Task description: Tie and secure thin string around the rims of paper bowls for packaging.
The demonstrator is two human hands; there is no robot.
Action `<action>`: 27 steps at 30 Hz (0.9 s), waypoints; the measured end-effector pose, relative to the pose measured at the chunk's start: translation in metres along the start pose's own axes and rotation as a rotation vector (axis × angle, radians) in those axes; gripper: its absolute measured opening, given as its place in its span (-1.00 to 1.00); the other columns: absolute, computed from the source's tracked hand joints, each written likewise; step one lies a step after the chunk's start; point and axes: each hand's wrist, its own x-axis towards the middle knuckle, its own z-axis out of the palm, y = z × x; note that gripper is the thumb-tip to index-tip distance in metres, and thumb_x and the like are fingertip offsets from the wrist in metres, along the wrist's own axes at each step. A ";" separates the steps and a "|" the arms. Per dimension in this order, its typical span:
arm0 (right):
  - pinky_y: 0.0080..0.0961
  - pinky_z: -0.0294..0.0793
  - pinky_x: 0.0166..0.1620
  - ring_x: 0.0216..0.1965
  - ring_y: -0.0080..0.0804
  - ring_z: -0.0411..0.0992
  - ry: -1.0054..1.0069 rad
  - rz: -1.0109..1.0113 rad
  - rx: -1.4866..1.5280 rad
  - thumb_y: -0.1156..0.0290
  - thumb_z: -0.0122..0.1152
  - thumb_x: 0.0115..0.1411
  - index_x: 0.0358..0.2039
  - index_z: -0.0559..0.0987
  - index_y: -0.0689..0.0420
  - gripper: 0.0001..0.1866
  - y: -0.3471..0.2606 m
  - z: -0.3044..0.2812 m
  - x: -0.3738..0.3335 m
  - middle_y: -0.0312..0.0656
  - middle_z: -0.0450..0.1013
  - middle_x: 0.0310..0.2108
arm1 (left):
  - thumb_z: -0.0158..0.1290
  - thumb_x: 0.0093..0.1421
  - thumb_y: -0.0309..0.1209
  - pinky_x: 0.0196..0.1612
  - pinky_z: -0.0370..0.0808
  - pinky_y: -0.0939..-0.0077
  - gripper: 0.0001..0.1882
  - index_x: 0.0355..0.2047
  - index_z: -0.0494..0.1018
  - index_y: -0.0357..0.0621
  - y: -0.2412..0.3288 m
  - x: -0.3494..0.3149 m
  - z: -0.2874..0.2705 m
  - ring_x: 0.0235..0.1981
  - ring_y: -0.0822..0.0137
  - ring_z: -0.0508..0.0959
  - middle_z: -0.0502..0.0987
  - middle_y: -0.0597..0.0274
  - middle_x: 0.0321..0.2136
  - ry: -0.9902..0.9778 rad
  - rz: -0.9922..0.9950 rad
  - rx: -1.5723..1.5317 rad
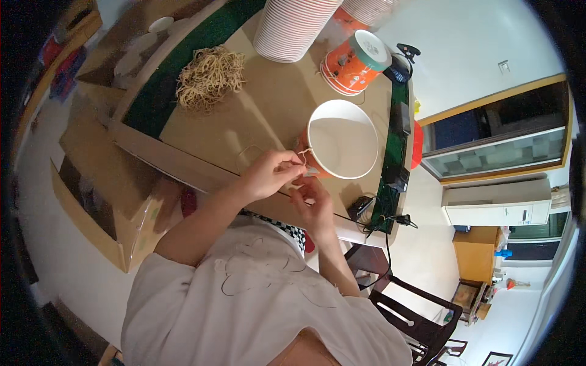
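Note:
An open paper bucket (343, 146), white inside and orange outside, stands at the table's near side. A thin beige string (307, 156) hangs at the left of its rim. My left hand (273, 175) has thumb and forefinger pinched on this string, close beside the bucket. Just below and to the right is my right hand (314, 204), its fingers curled and thumb and forefinger together near the string; what lies between them is too small to make out. A tangled pile of beige strings (212, 79) lies at the far left of the brown board (268, 113).
A tall stack of nested paper buckets (293, 27) rises at the back. An upside-down orange bucket (356, 63) stands right of it. Black cables and an adapter (360, 208) lie at the right edge. A large cardboard box (116, 201) is at left, a dark wooden chair (415, 314) at lower right.

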 end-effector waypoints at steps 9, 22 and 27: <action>-0.73 0.38 -0.46 -0.53 -0.63 0.42 -0.217 0.254 0.611 0.48 0.11 0.23 -0.26 0.52 0.24 -0.88 0.028 -0.004 -0.004 -0.31 0.45 -0.50 | -0.03 0.26 -0.40 -0.51 0.36 0.75 -0.83 -0.29 0.48 -0.25 0.023 -0.004 -0.004 -0.57 0.61 0.40 0.44 0.38 -0.59 -0.071 -0.193 -0.444; -0.52 0.51 -0.17 -0.29 -0.40 0.53 0.273 0.151 0.297 0.50 0.06 0.24 -0.19 0.54 0.36 -0.79 0.034 -0.077 -0.020 -0.04 0.53 -0.27 | 0.00 0.24 -0.41 -0.57 0.17 0.77 -0.85 -0.36 0.51 -0.22 0.032 0.001 -0.072 -0.64 0.66 0.26 0.34 0.48 -0.67 0.145 -0.115 -0.163; -0.51 0.50 -0.09 -0.21 -0.38 0.51 0.556 -0.038 0.471 0.48 0.04 0.26 -0.15 0.53 0.33 -0.78 0.017 -0.066 -0.006 -0.04 0.52 -0.21 | 0.01 0.22 -0.42 -0.59 0.13 0.78 -0.86 -0.37 0.51 -0.22 0.039 0.000 -0.094 -0.64 0.67 0.24 0.34 0.49 -0.67 0.222 -0.121 -0.008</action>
